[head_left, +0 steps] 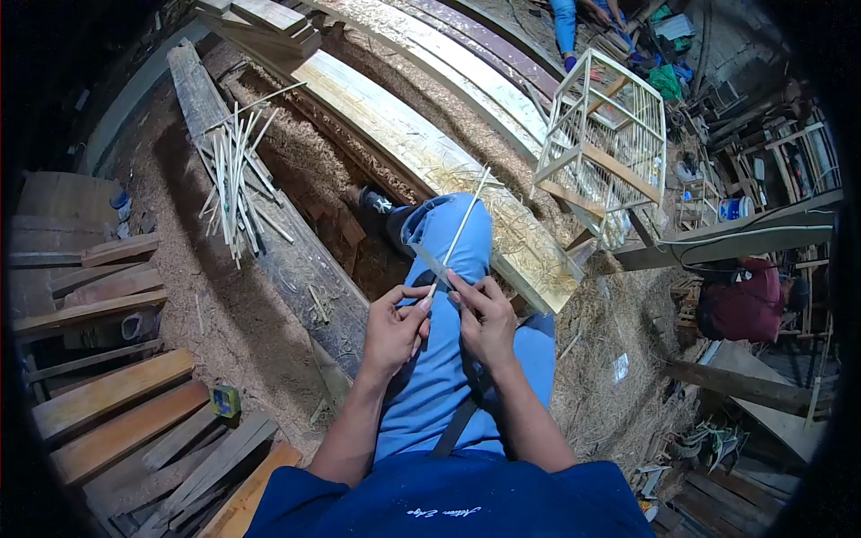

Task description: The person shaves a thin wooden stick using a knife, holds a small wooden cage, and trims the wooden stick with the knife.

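My left hand (393, 332) pinches the lower end of a thin pale wooden stick (468, 215) between thumb and fingers. The stick slants up and away over my raised knee in blue trousers. In my right hand (487, 321) is a knife (428, 260); its grey blade points up and left and crosses the stick just above my left fingers. The knife's handle is hidden inside my closed fingers. To the left, a loose bundle of similar pale sticks (238, 184) rests on a weathered plank (296, 255).
Beyond my knee lies a long pale beam (395, 130) strewn with shavings. A slatted wooden cage (619, 143) stands at its right. Stacked boards (117, 394) and a yellow tape measure (225, 401) are at lower left. Another person's blue sleeve (564, 27) shows at the top.
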